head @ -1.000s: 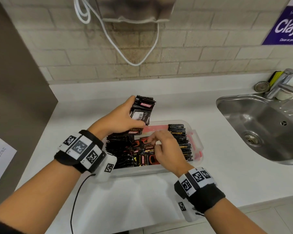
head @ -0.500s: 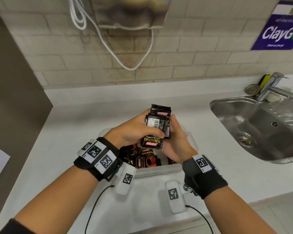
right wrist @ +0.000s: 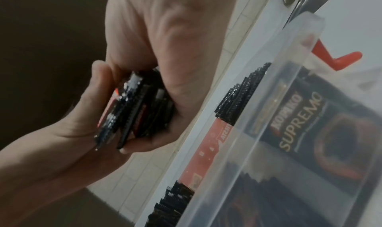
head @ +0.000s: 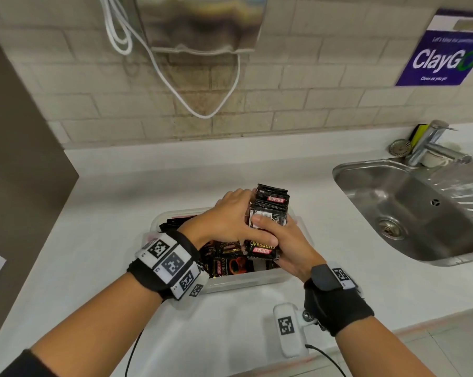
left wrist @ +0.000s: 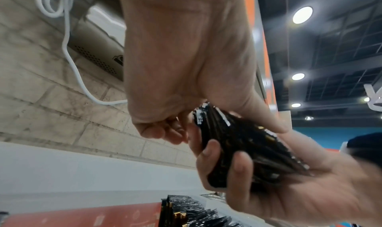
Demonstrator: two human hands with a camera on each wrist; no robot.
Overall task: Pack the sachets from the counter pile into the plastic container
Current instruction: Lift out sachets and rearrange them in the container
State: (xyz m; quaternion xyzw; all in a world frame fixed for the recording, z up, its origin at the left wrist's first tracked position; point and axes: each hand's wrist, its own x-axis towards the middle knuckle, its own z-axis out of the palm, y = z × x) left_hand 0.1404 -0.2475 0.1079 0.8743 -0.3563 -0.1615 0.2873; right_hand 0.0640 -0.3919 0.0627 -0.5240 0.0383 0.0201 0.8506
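Gripping one sachet bundle (head: pixel 269 213) together, left hand (head: pixel 227 221) and right hand (head: pixel 287 243) are hiding much of the container (head: pixel 246 280); sink (head: pixel 409 210) sitting well apart.

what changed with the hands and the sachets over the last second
The right hand left the plastic container and came up to grip the sachet stack beside the left hand. The left hand kept its grip on the stack; the container stayed put.
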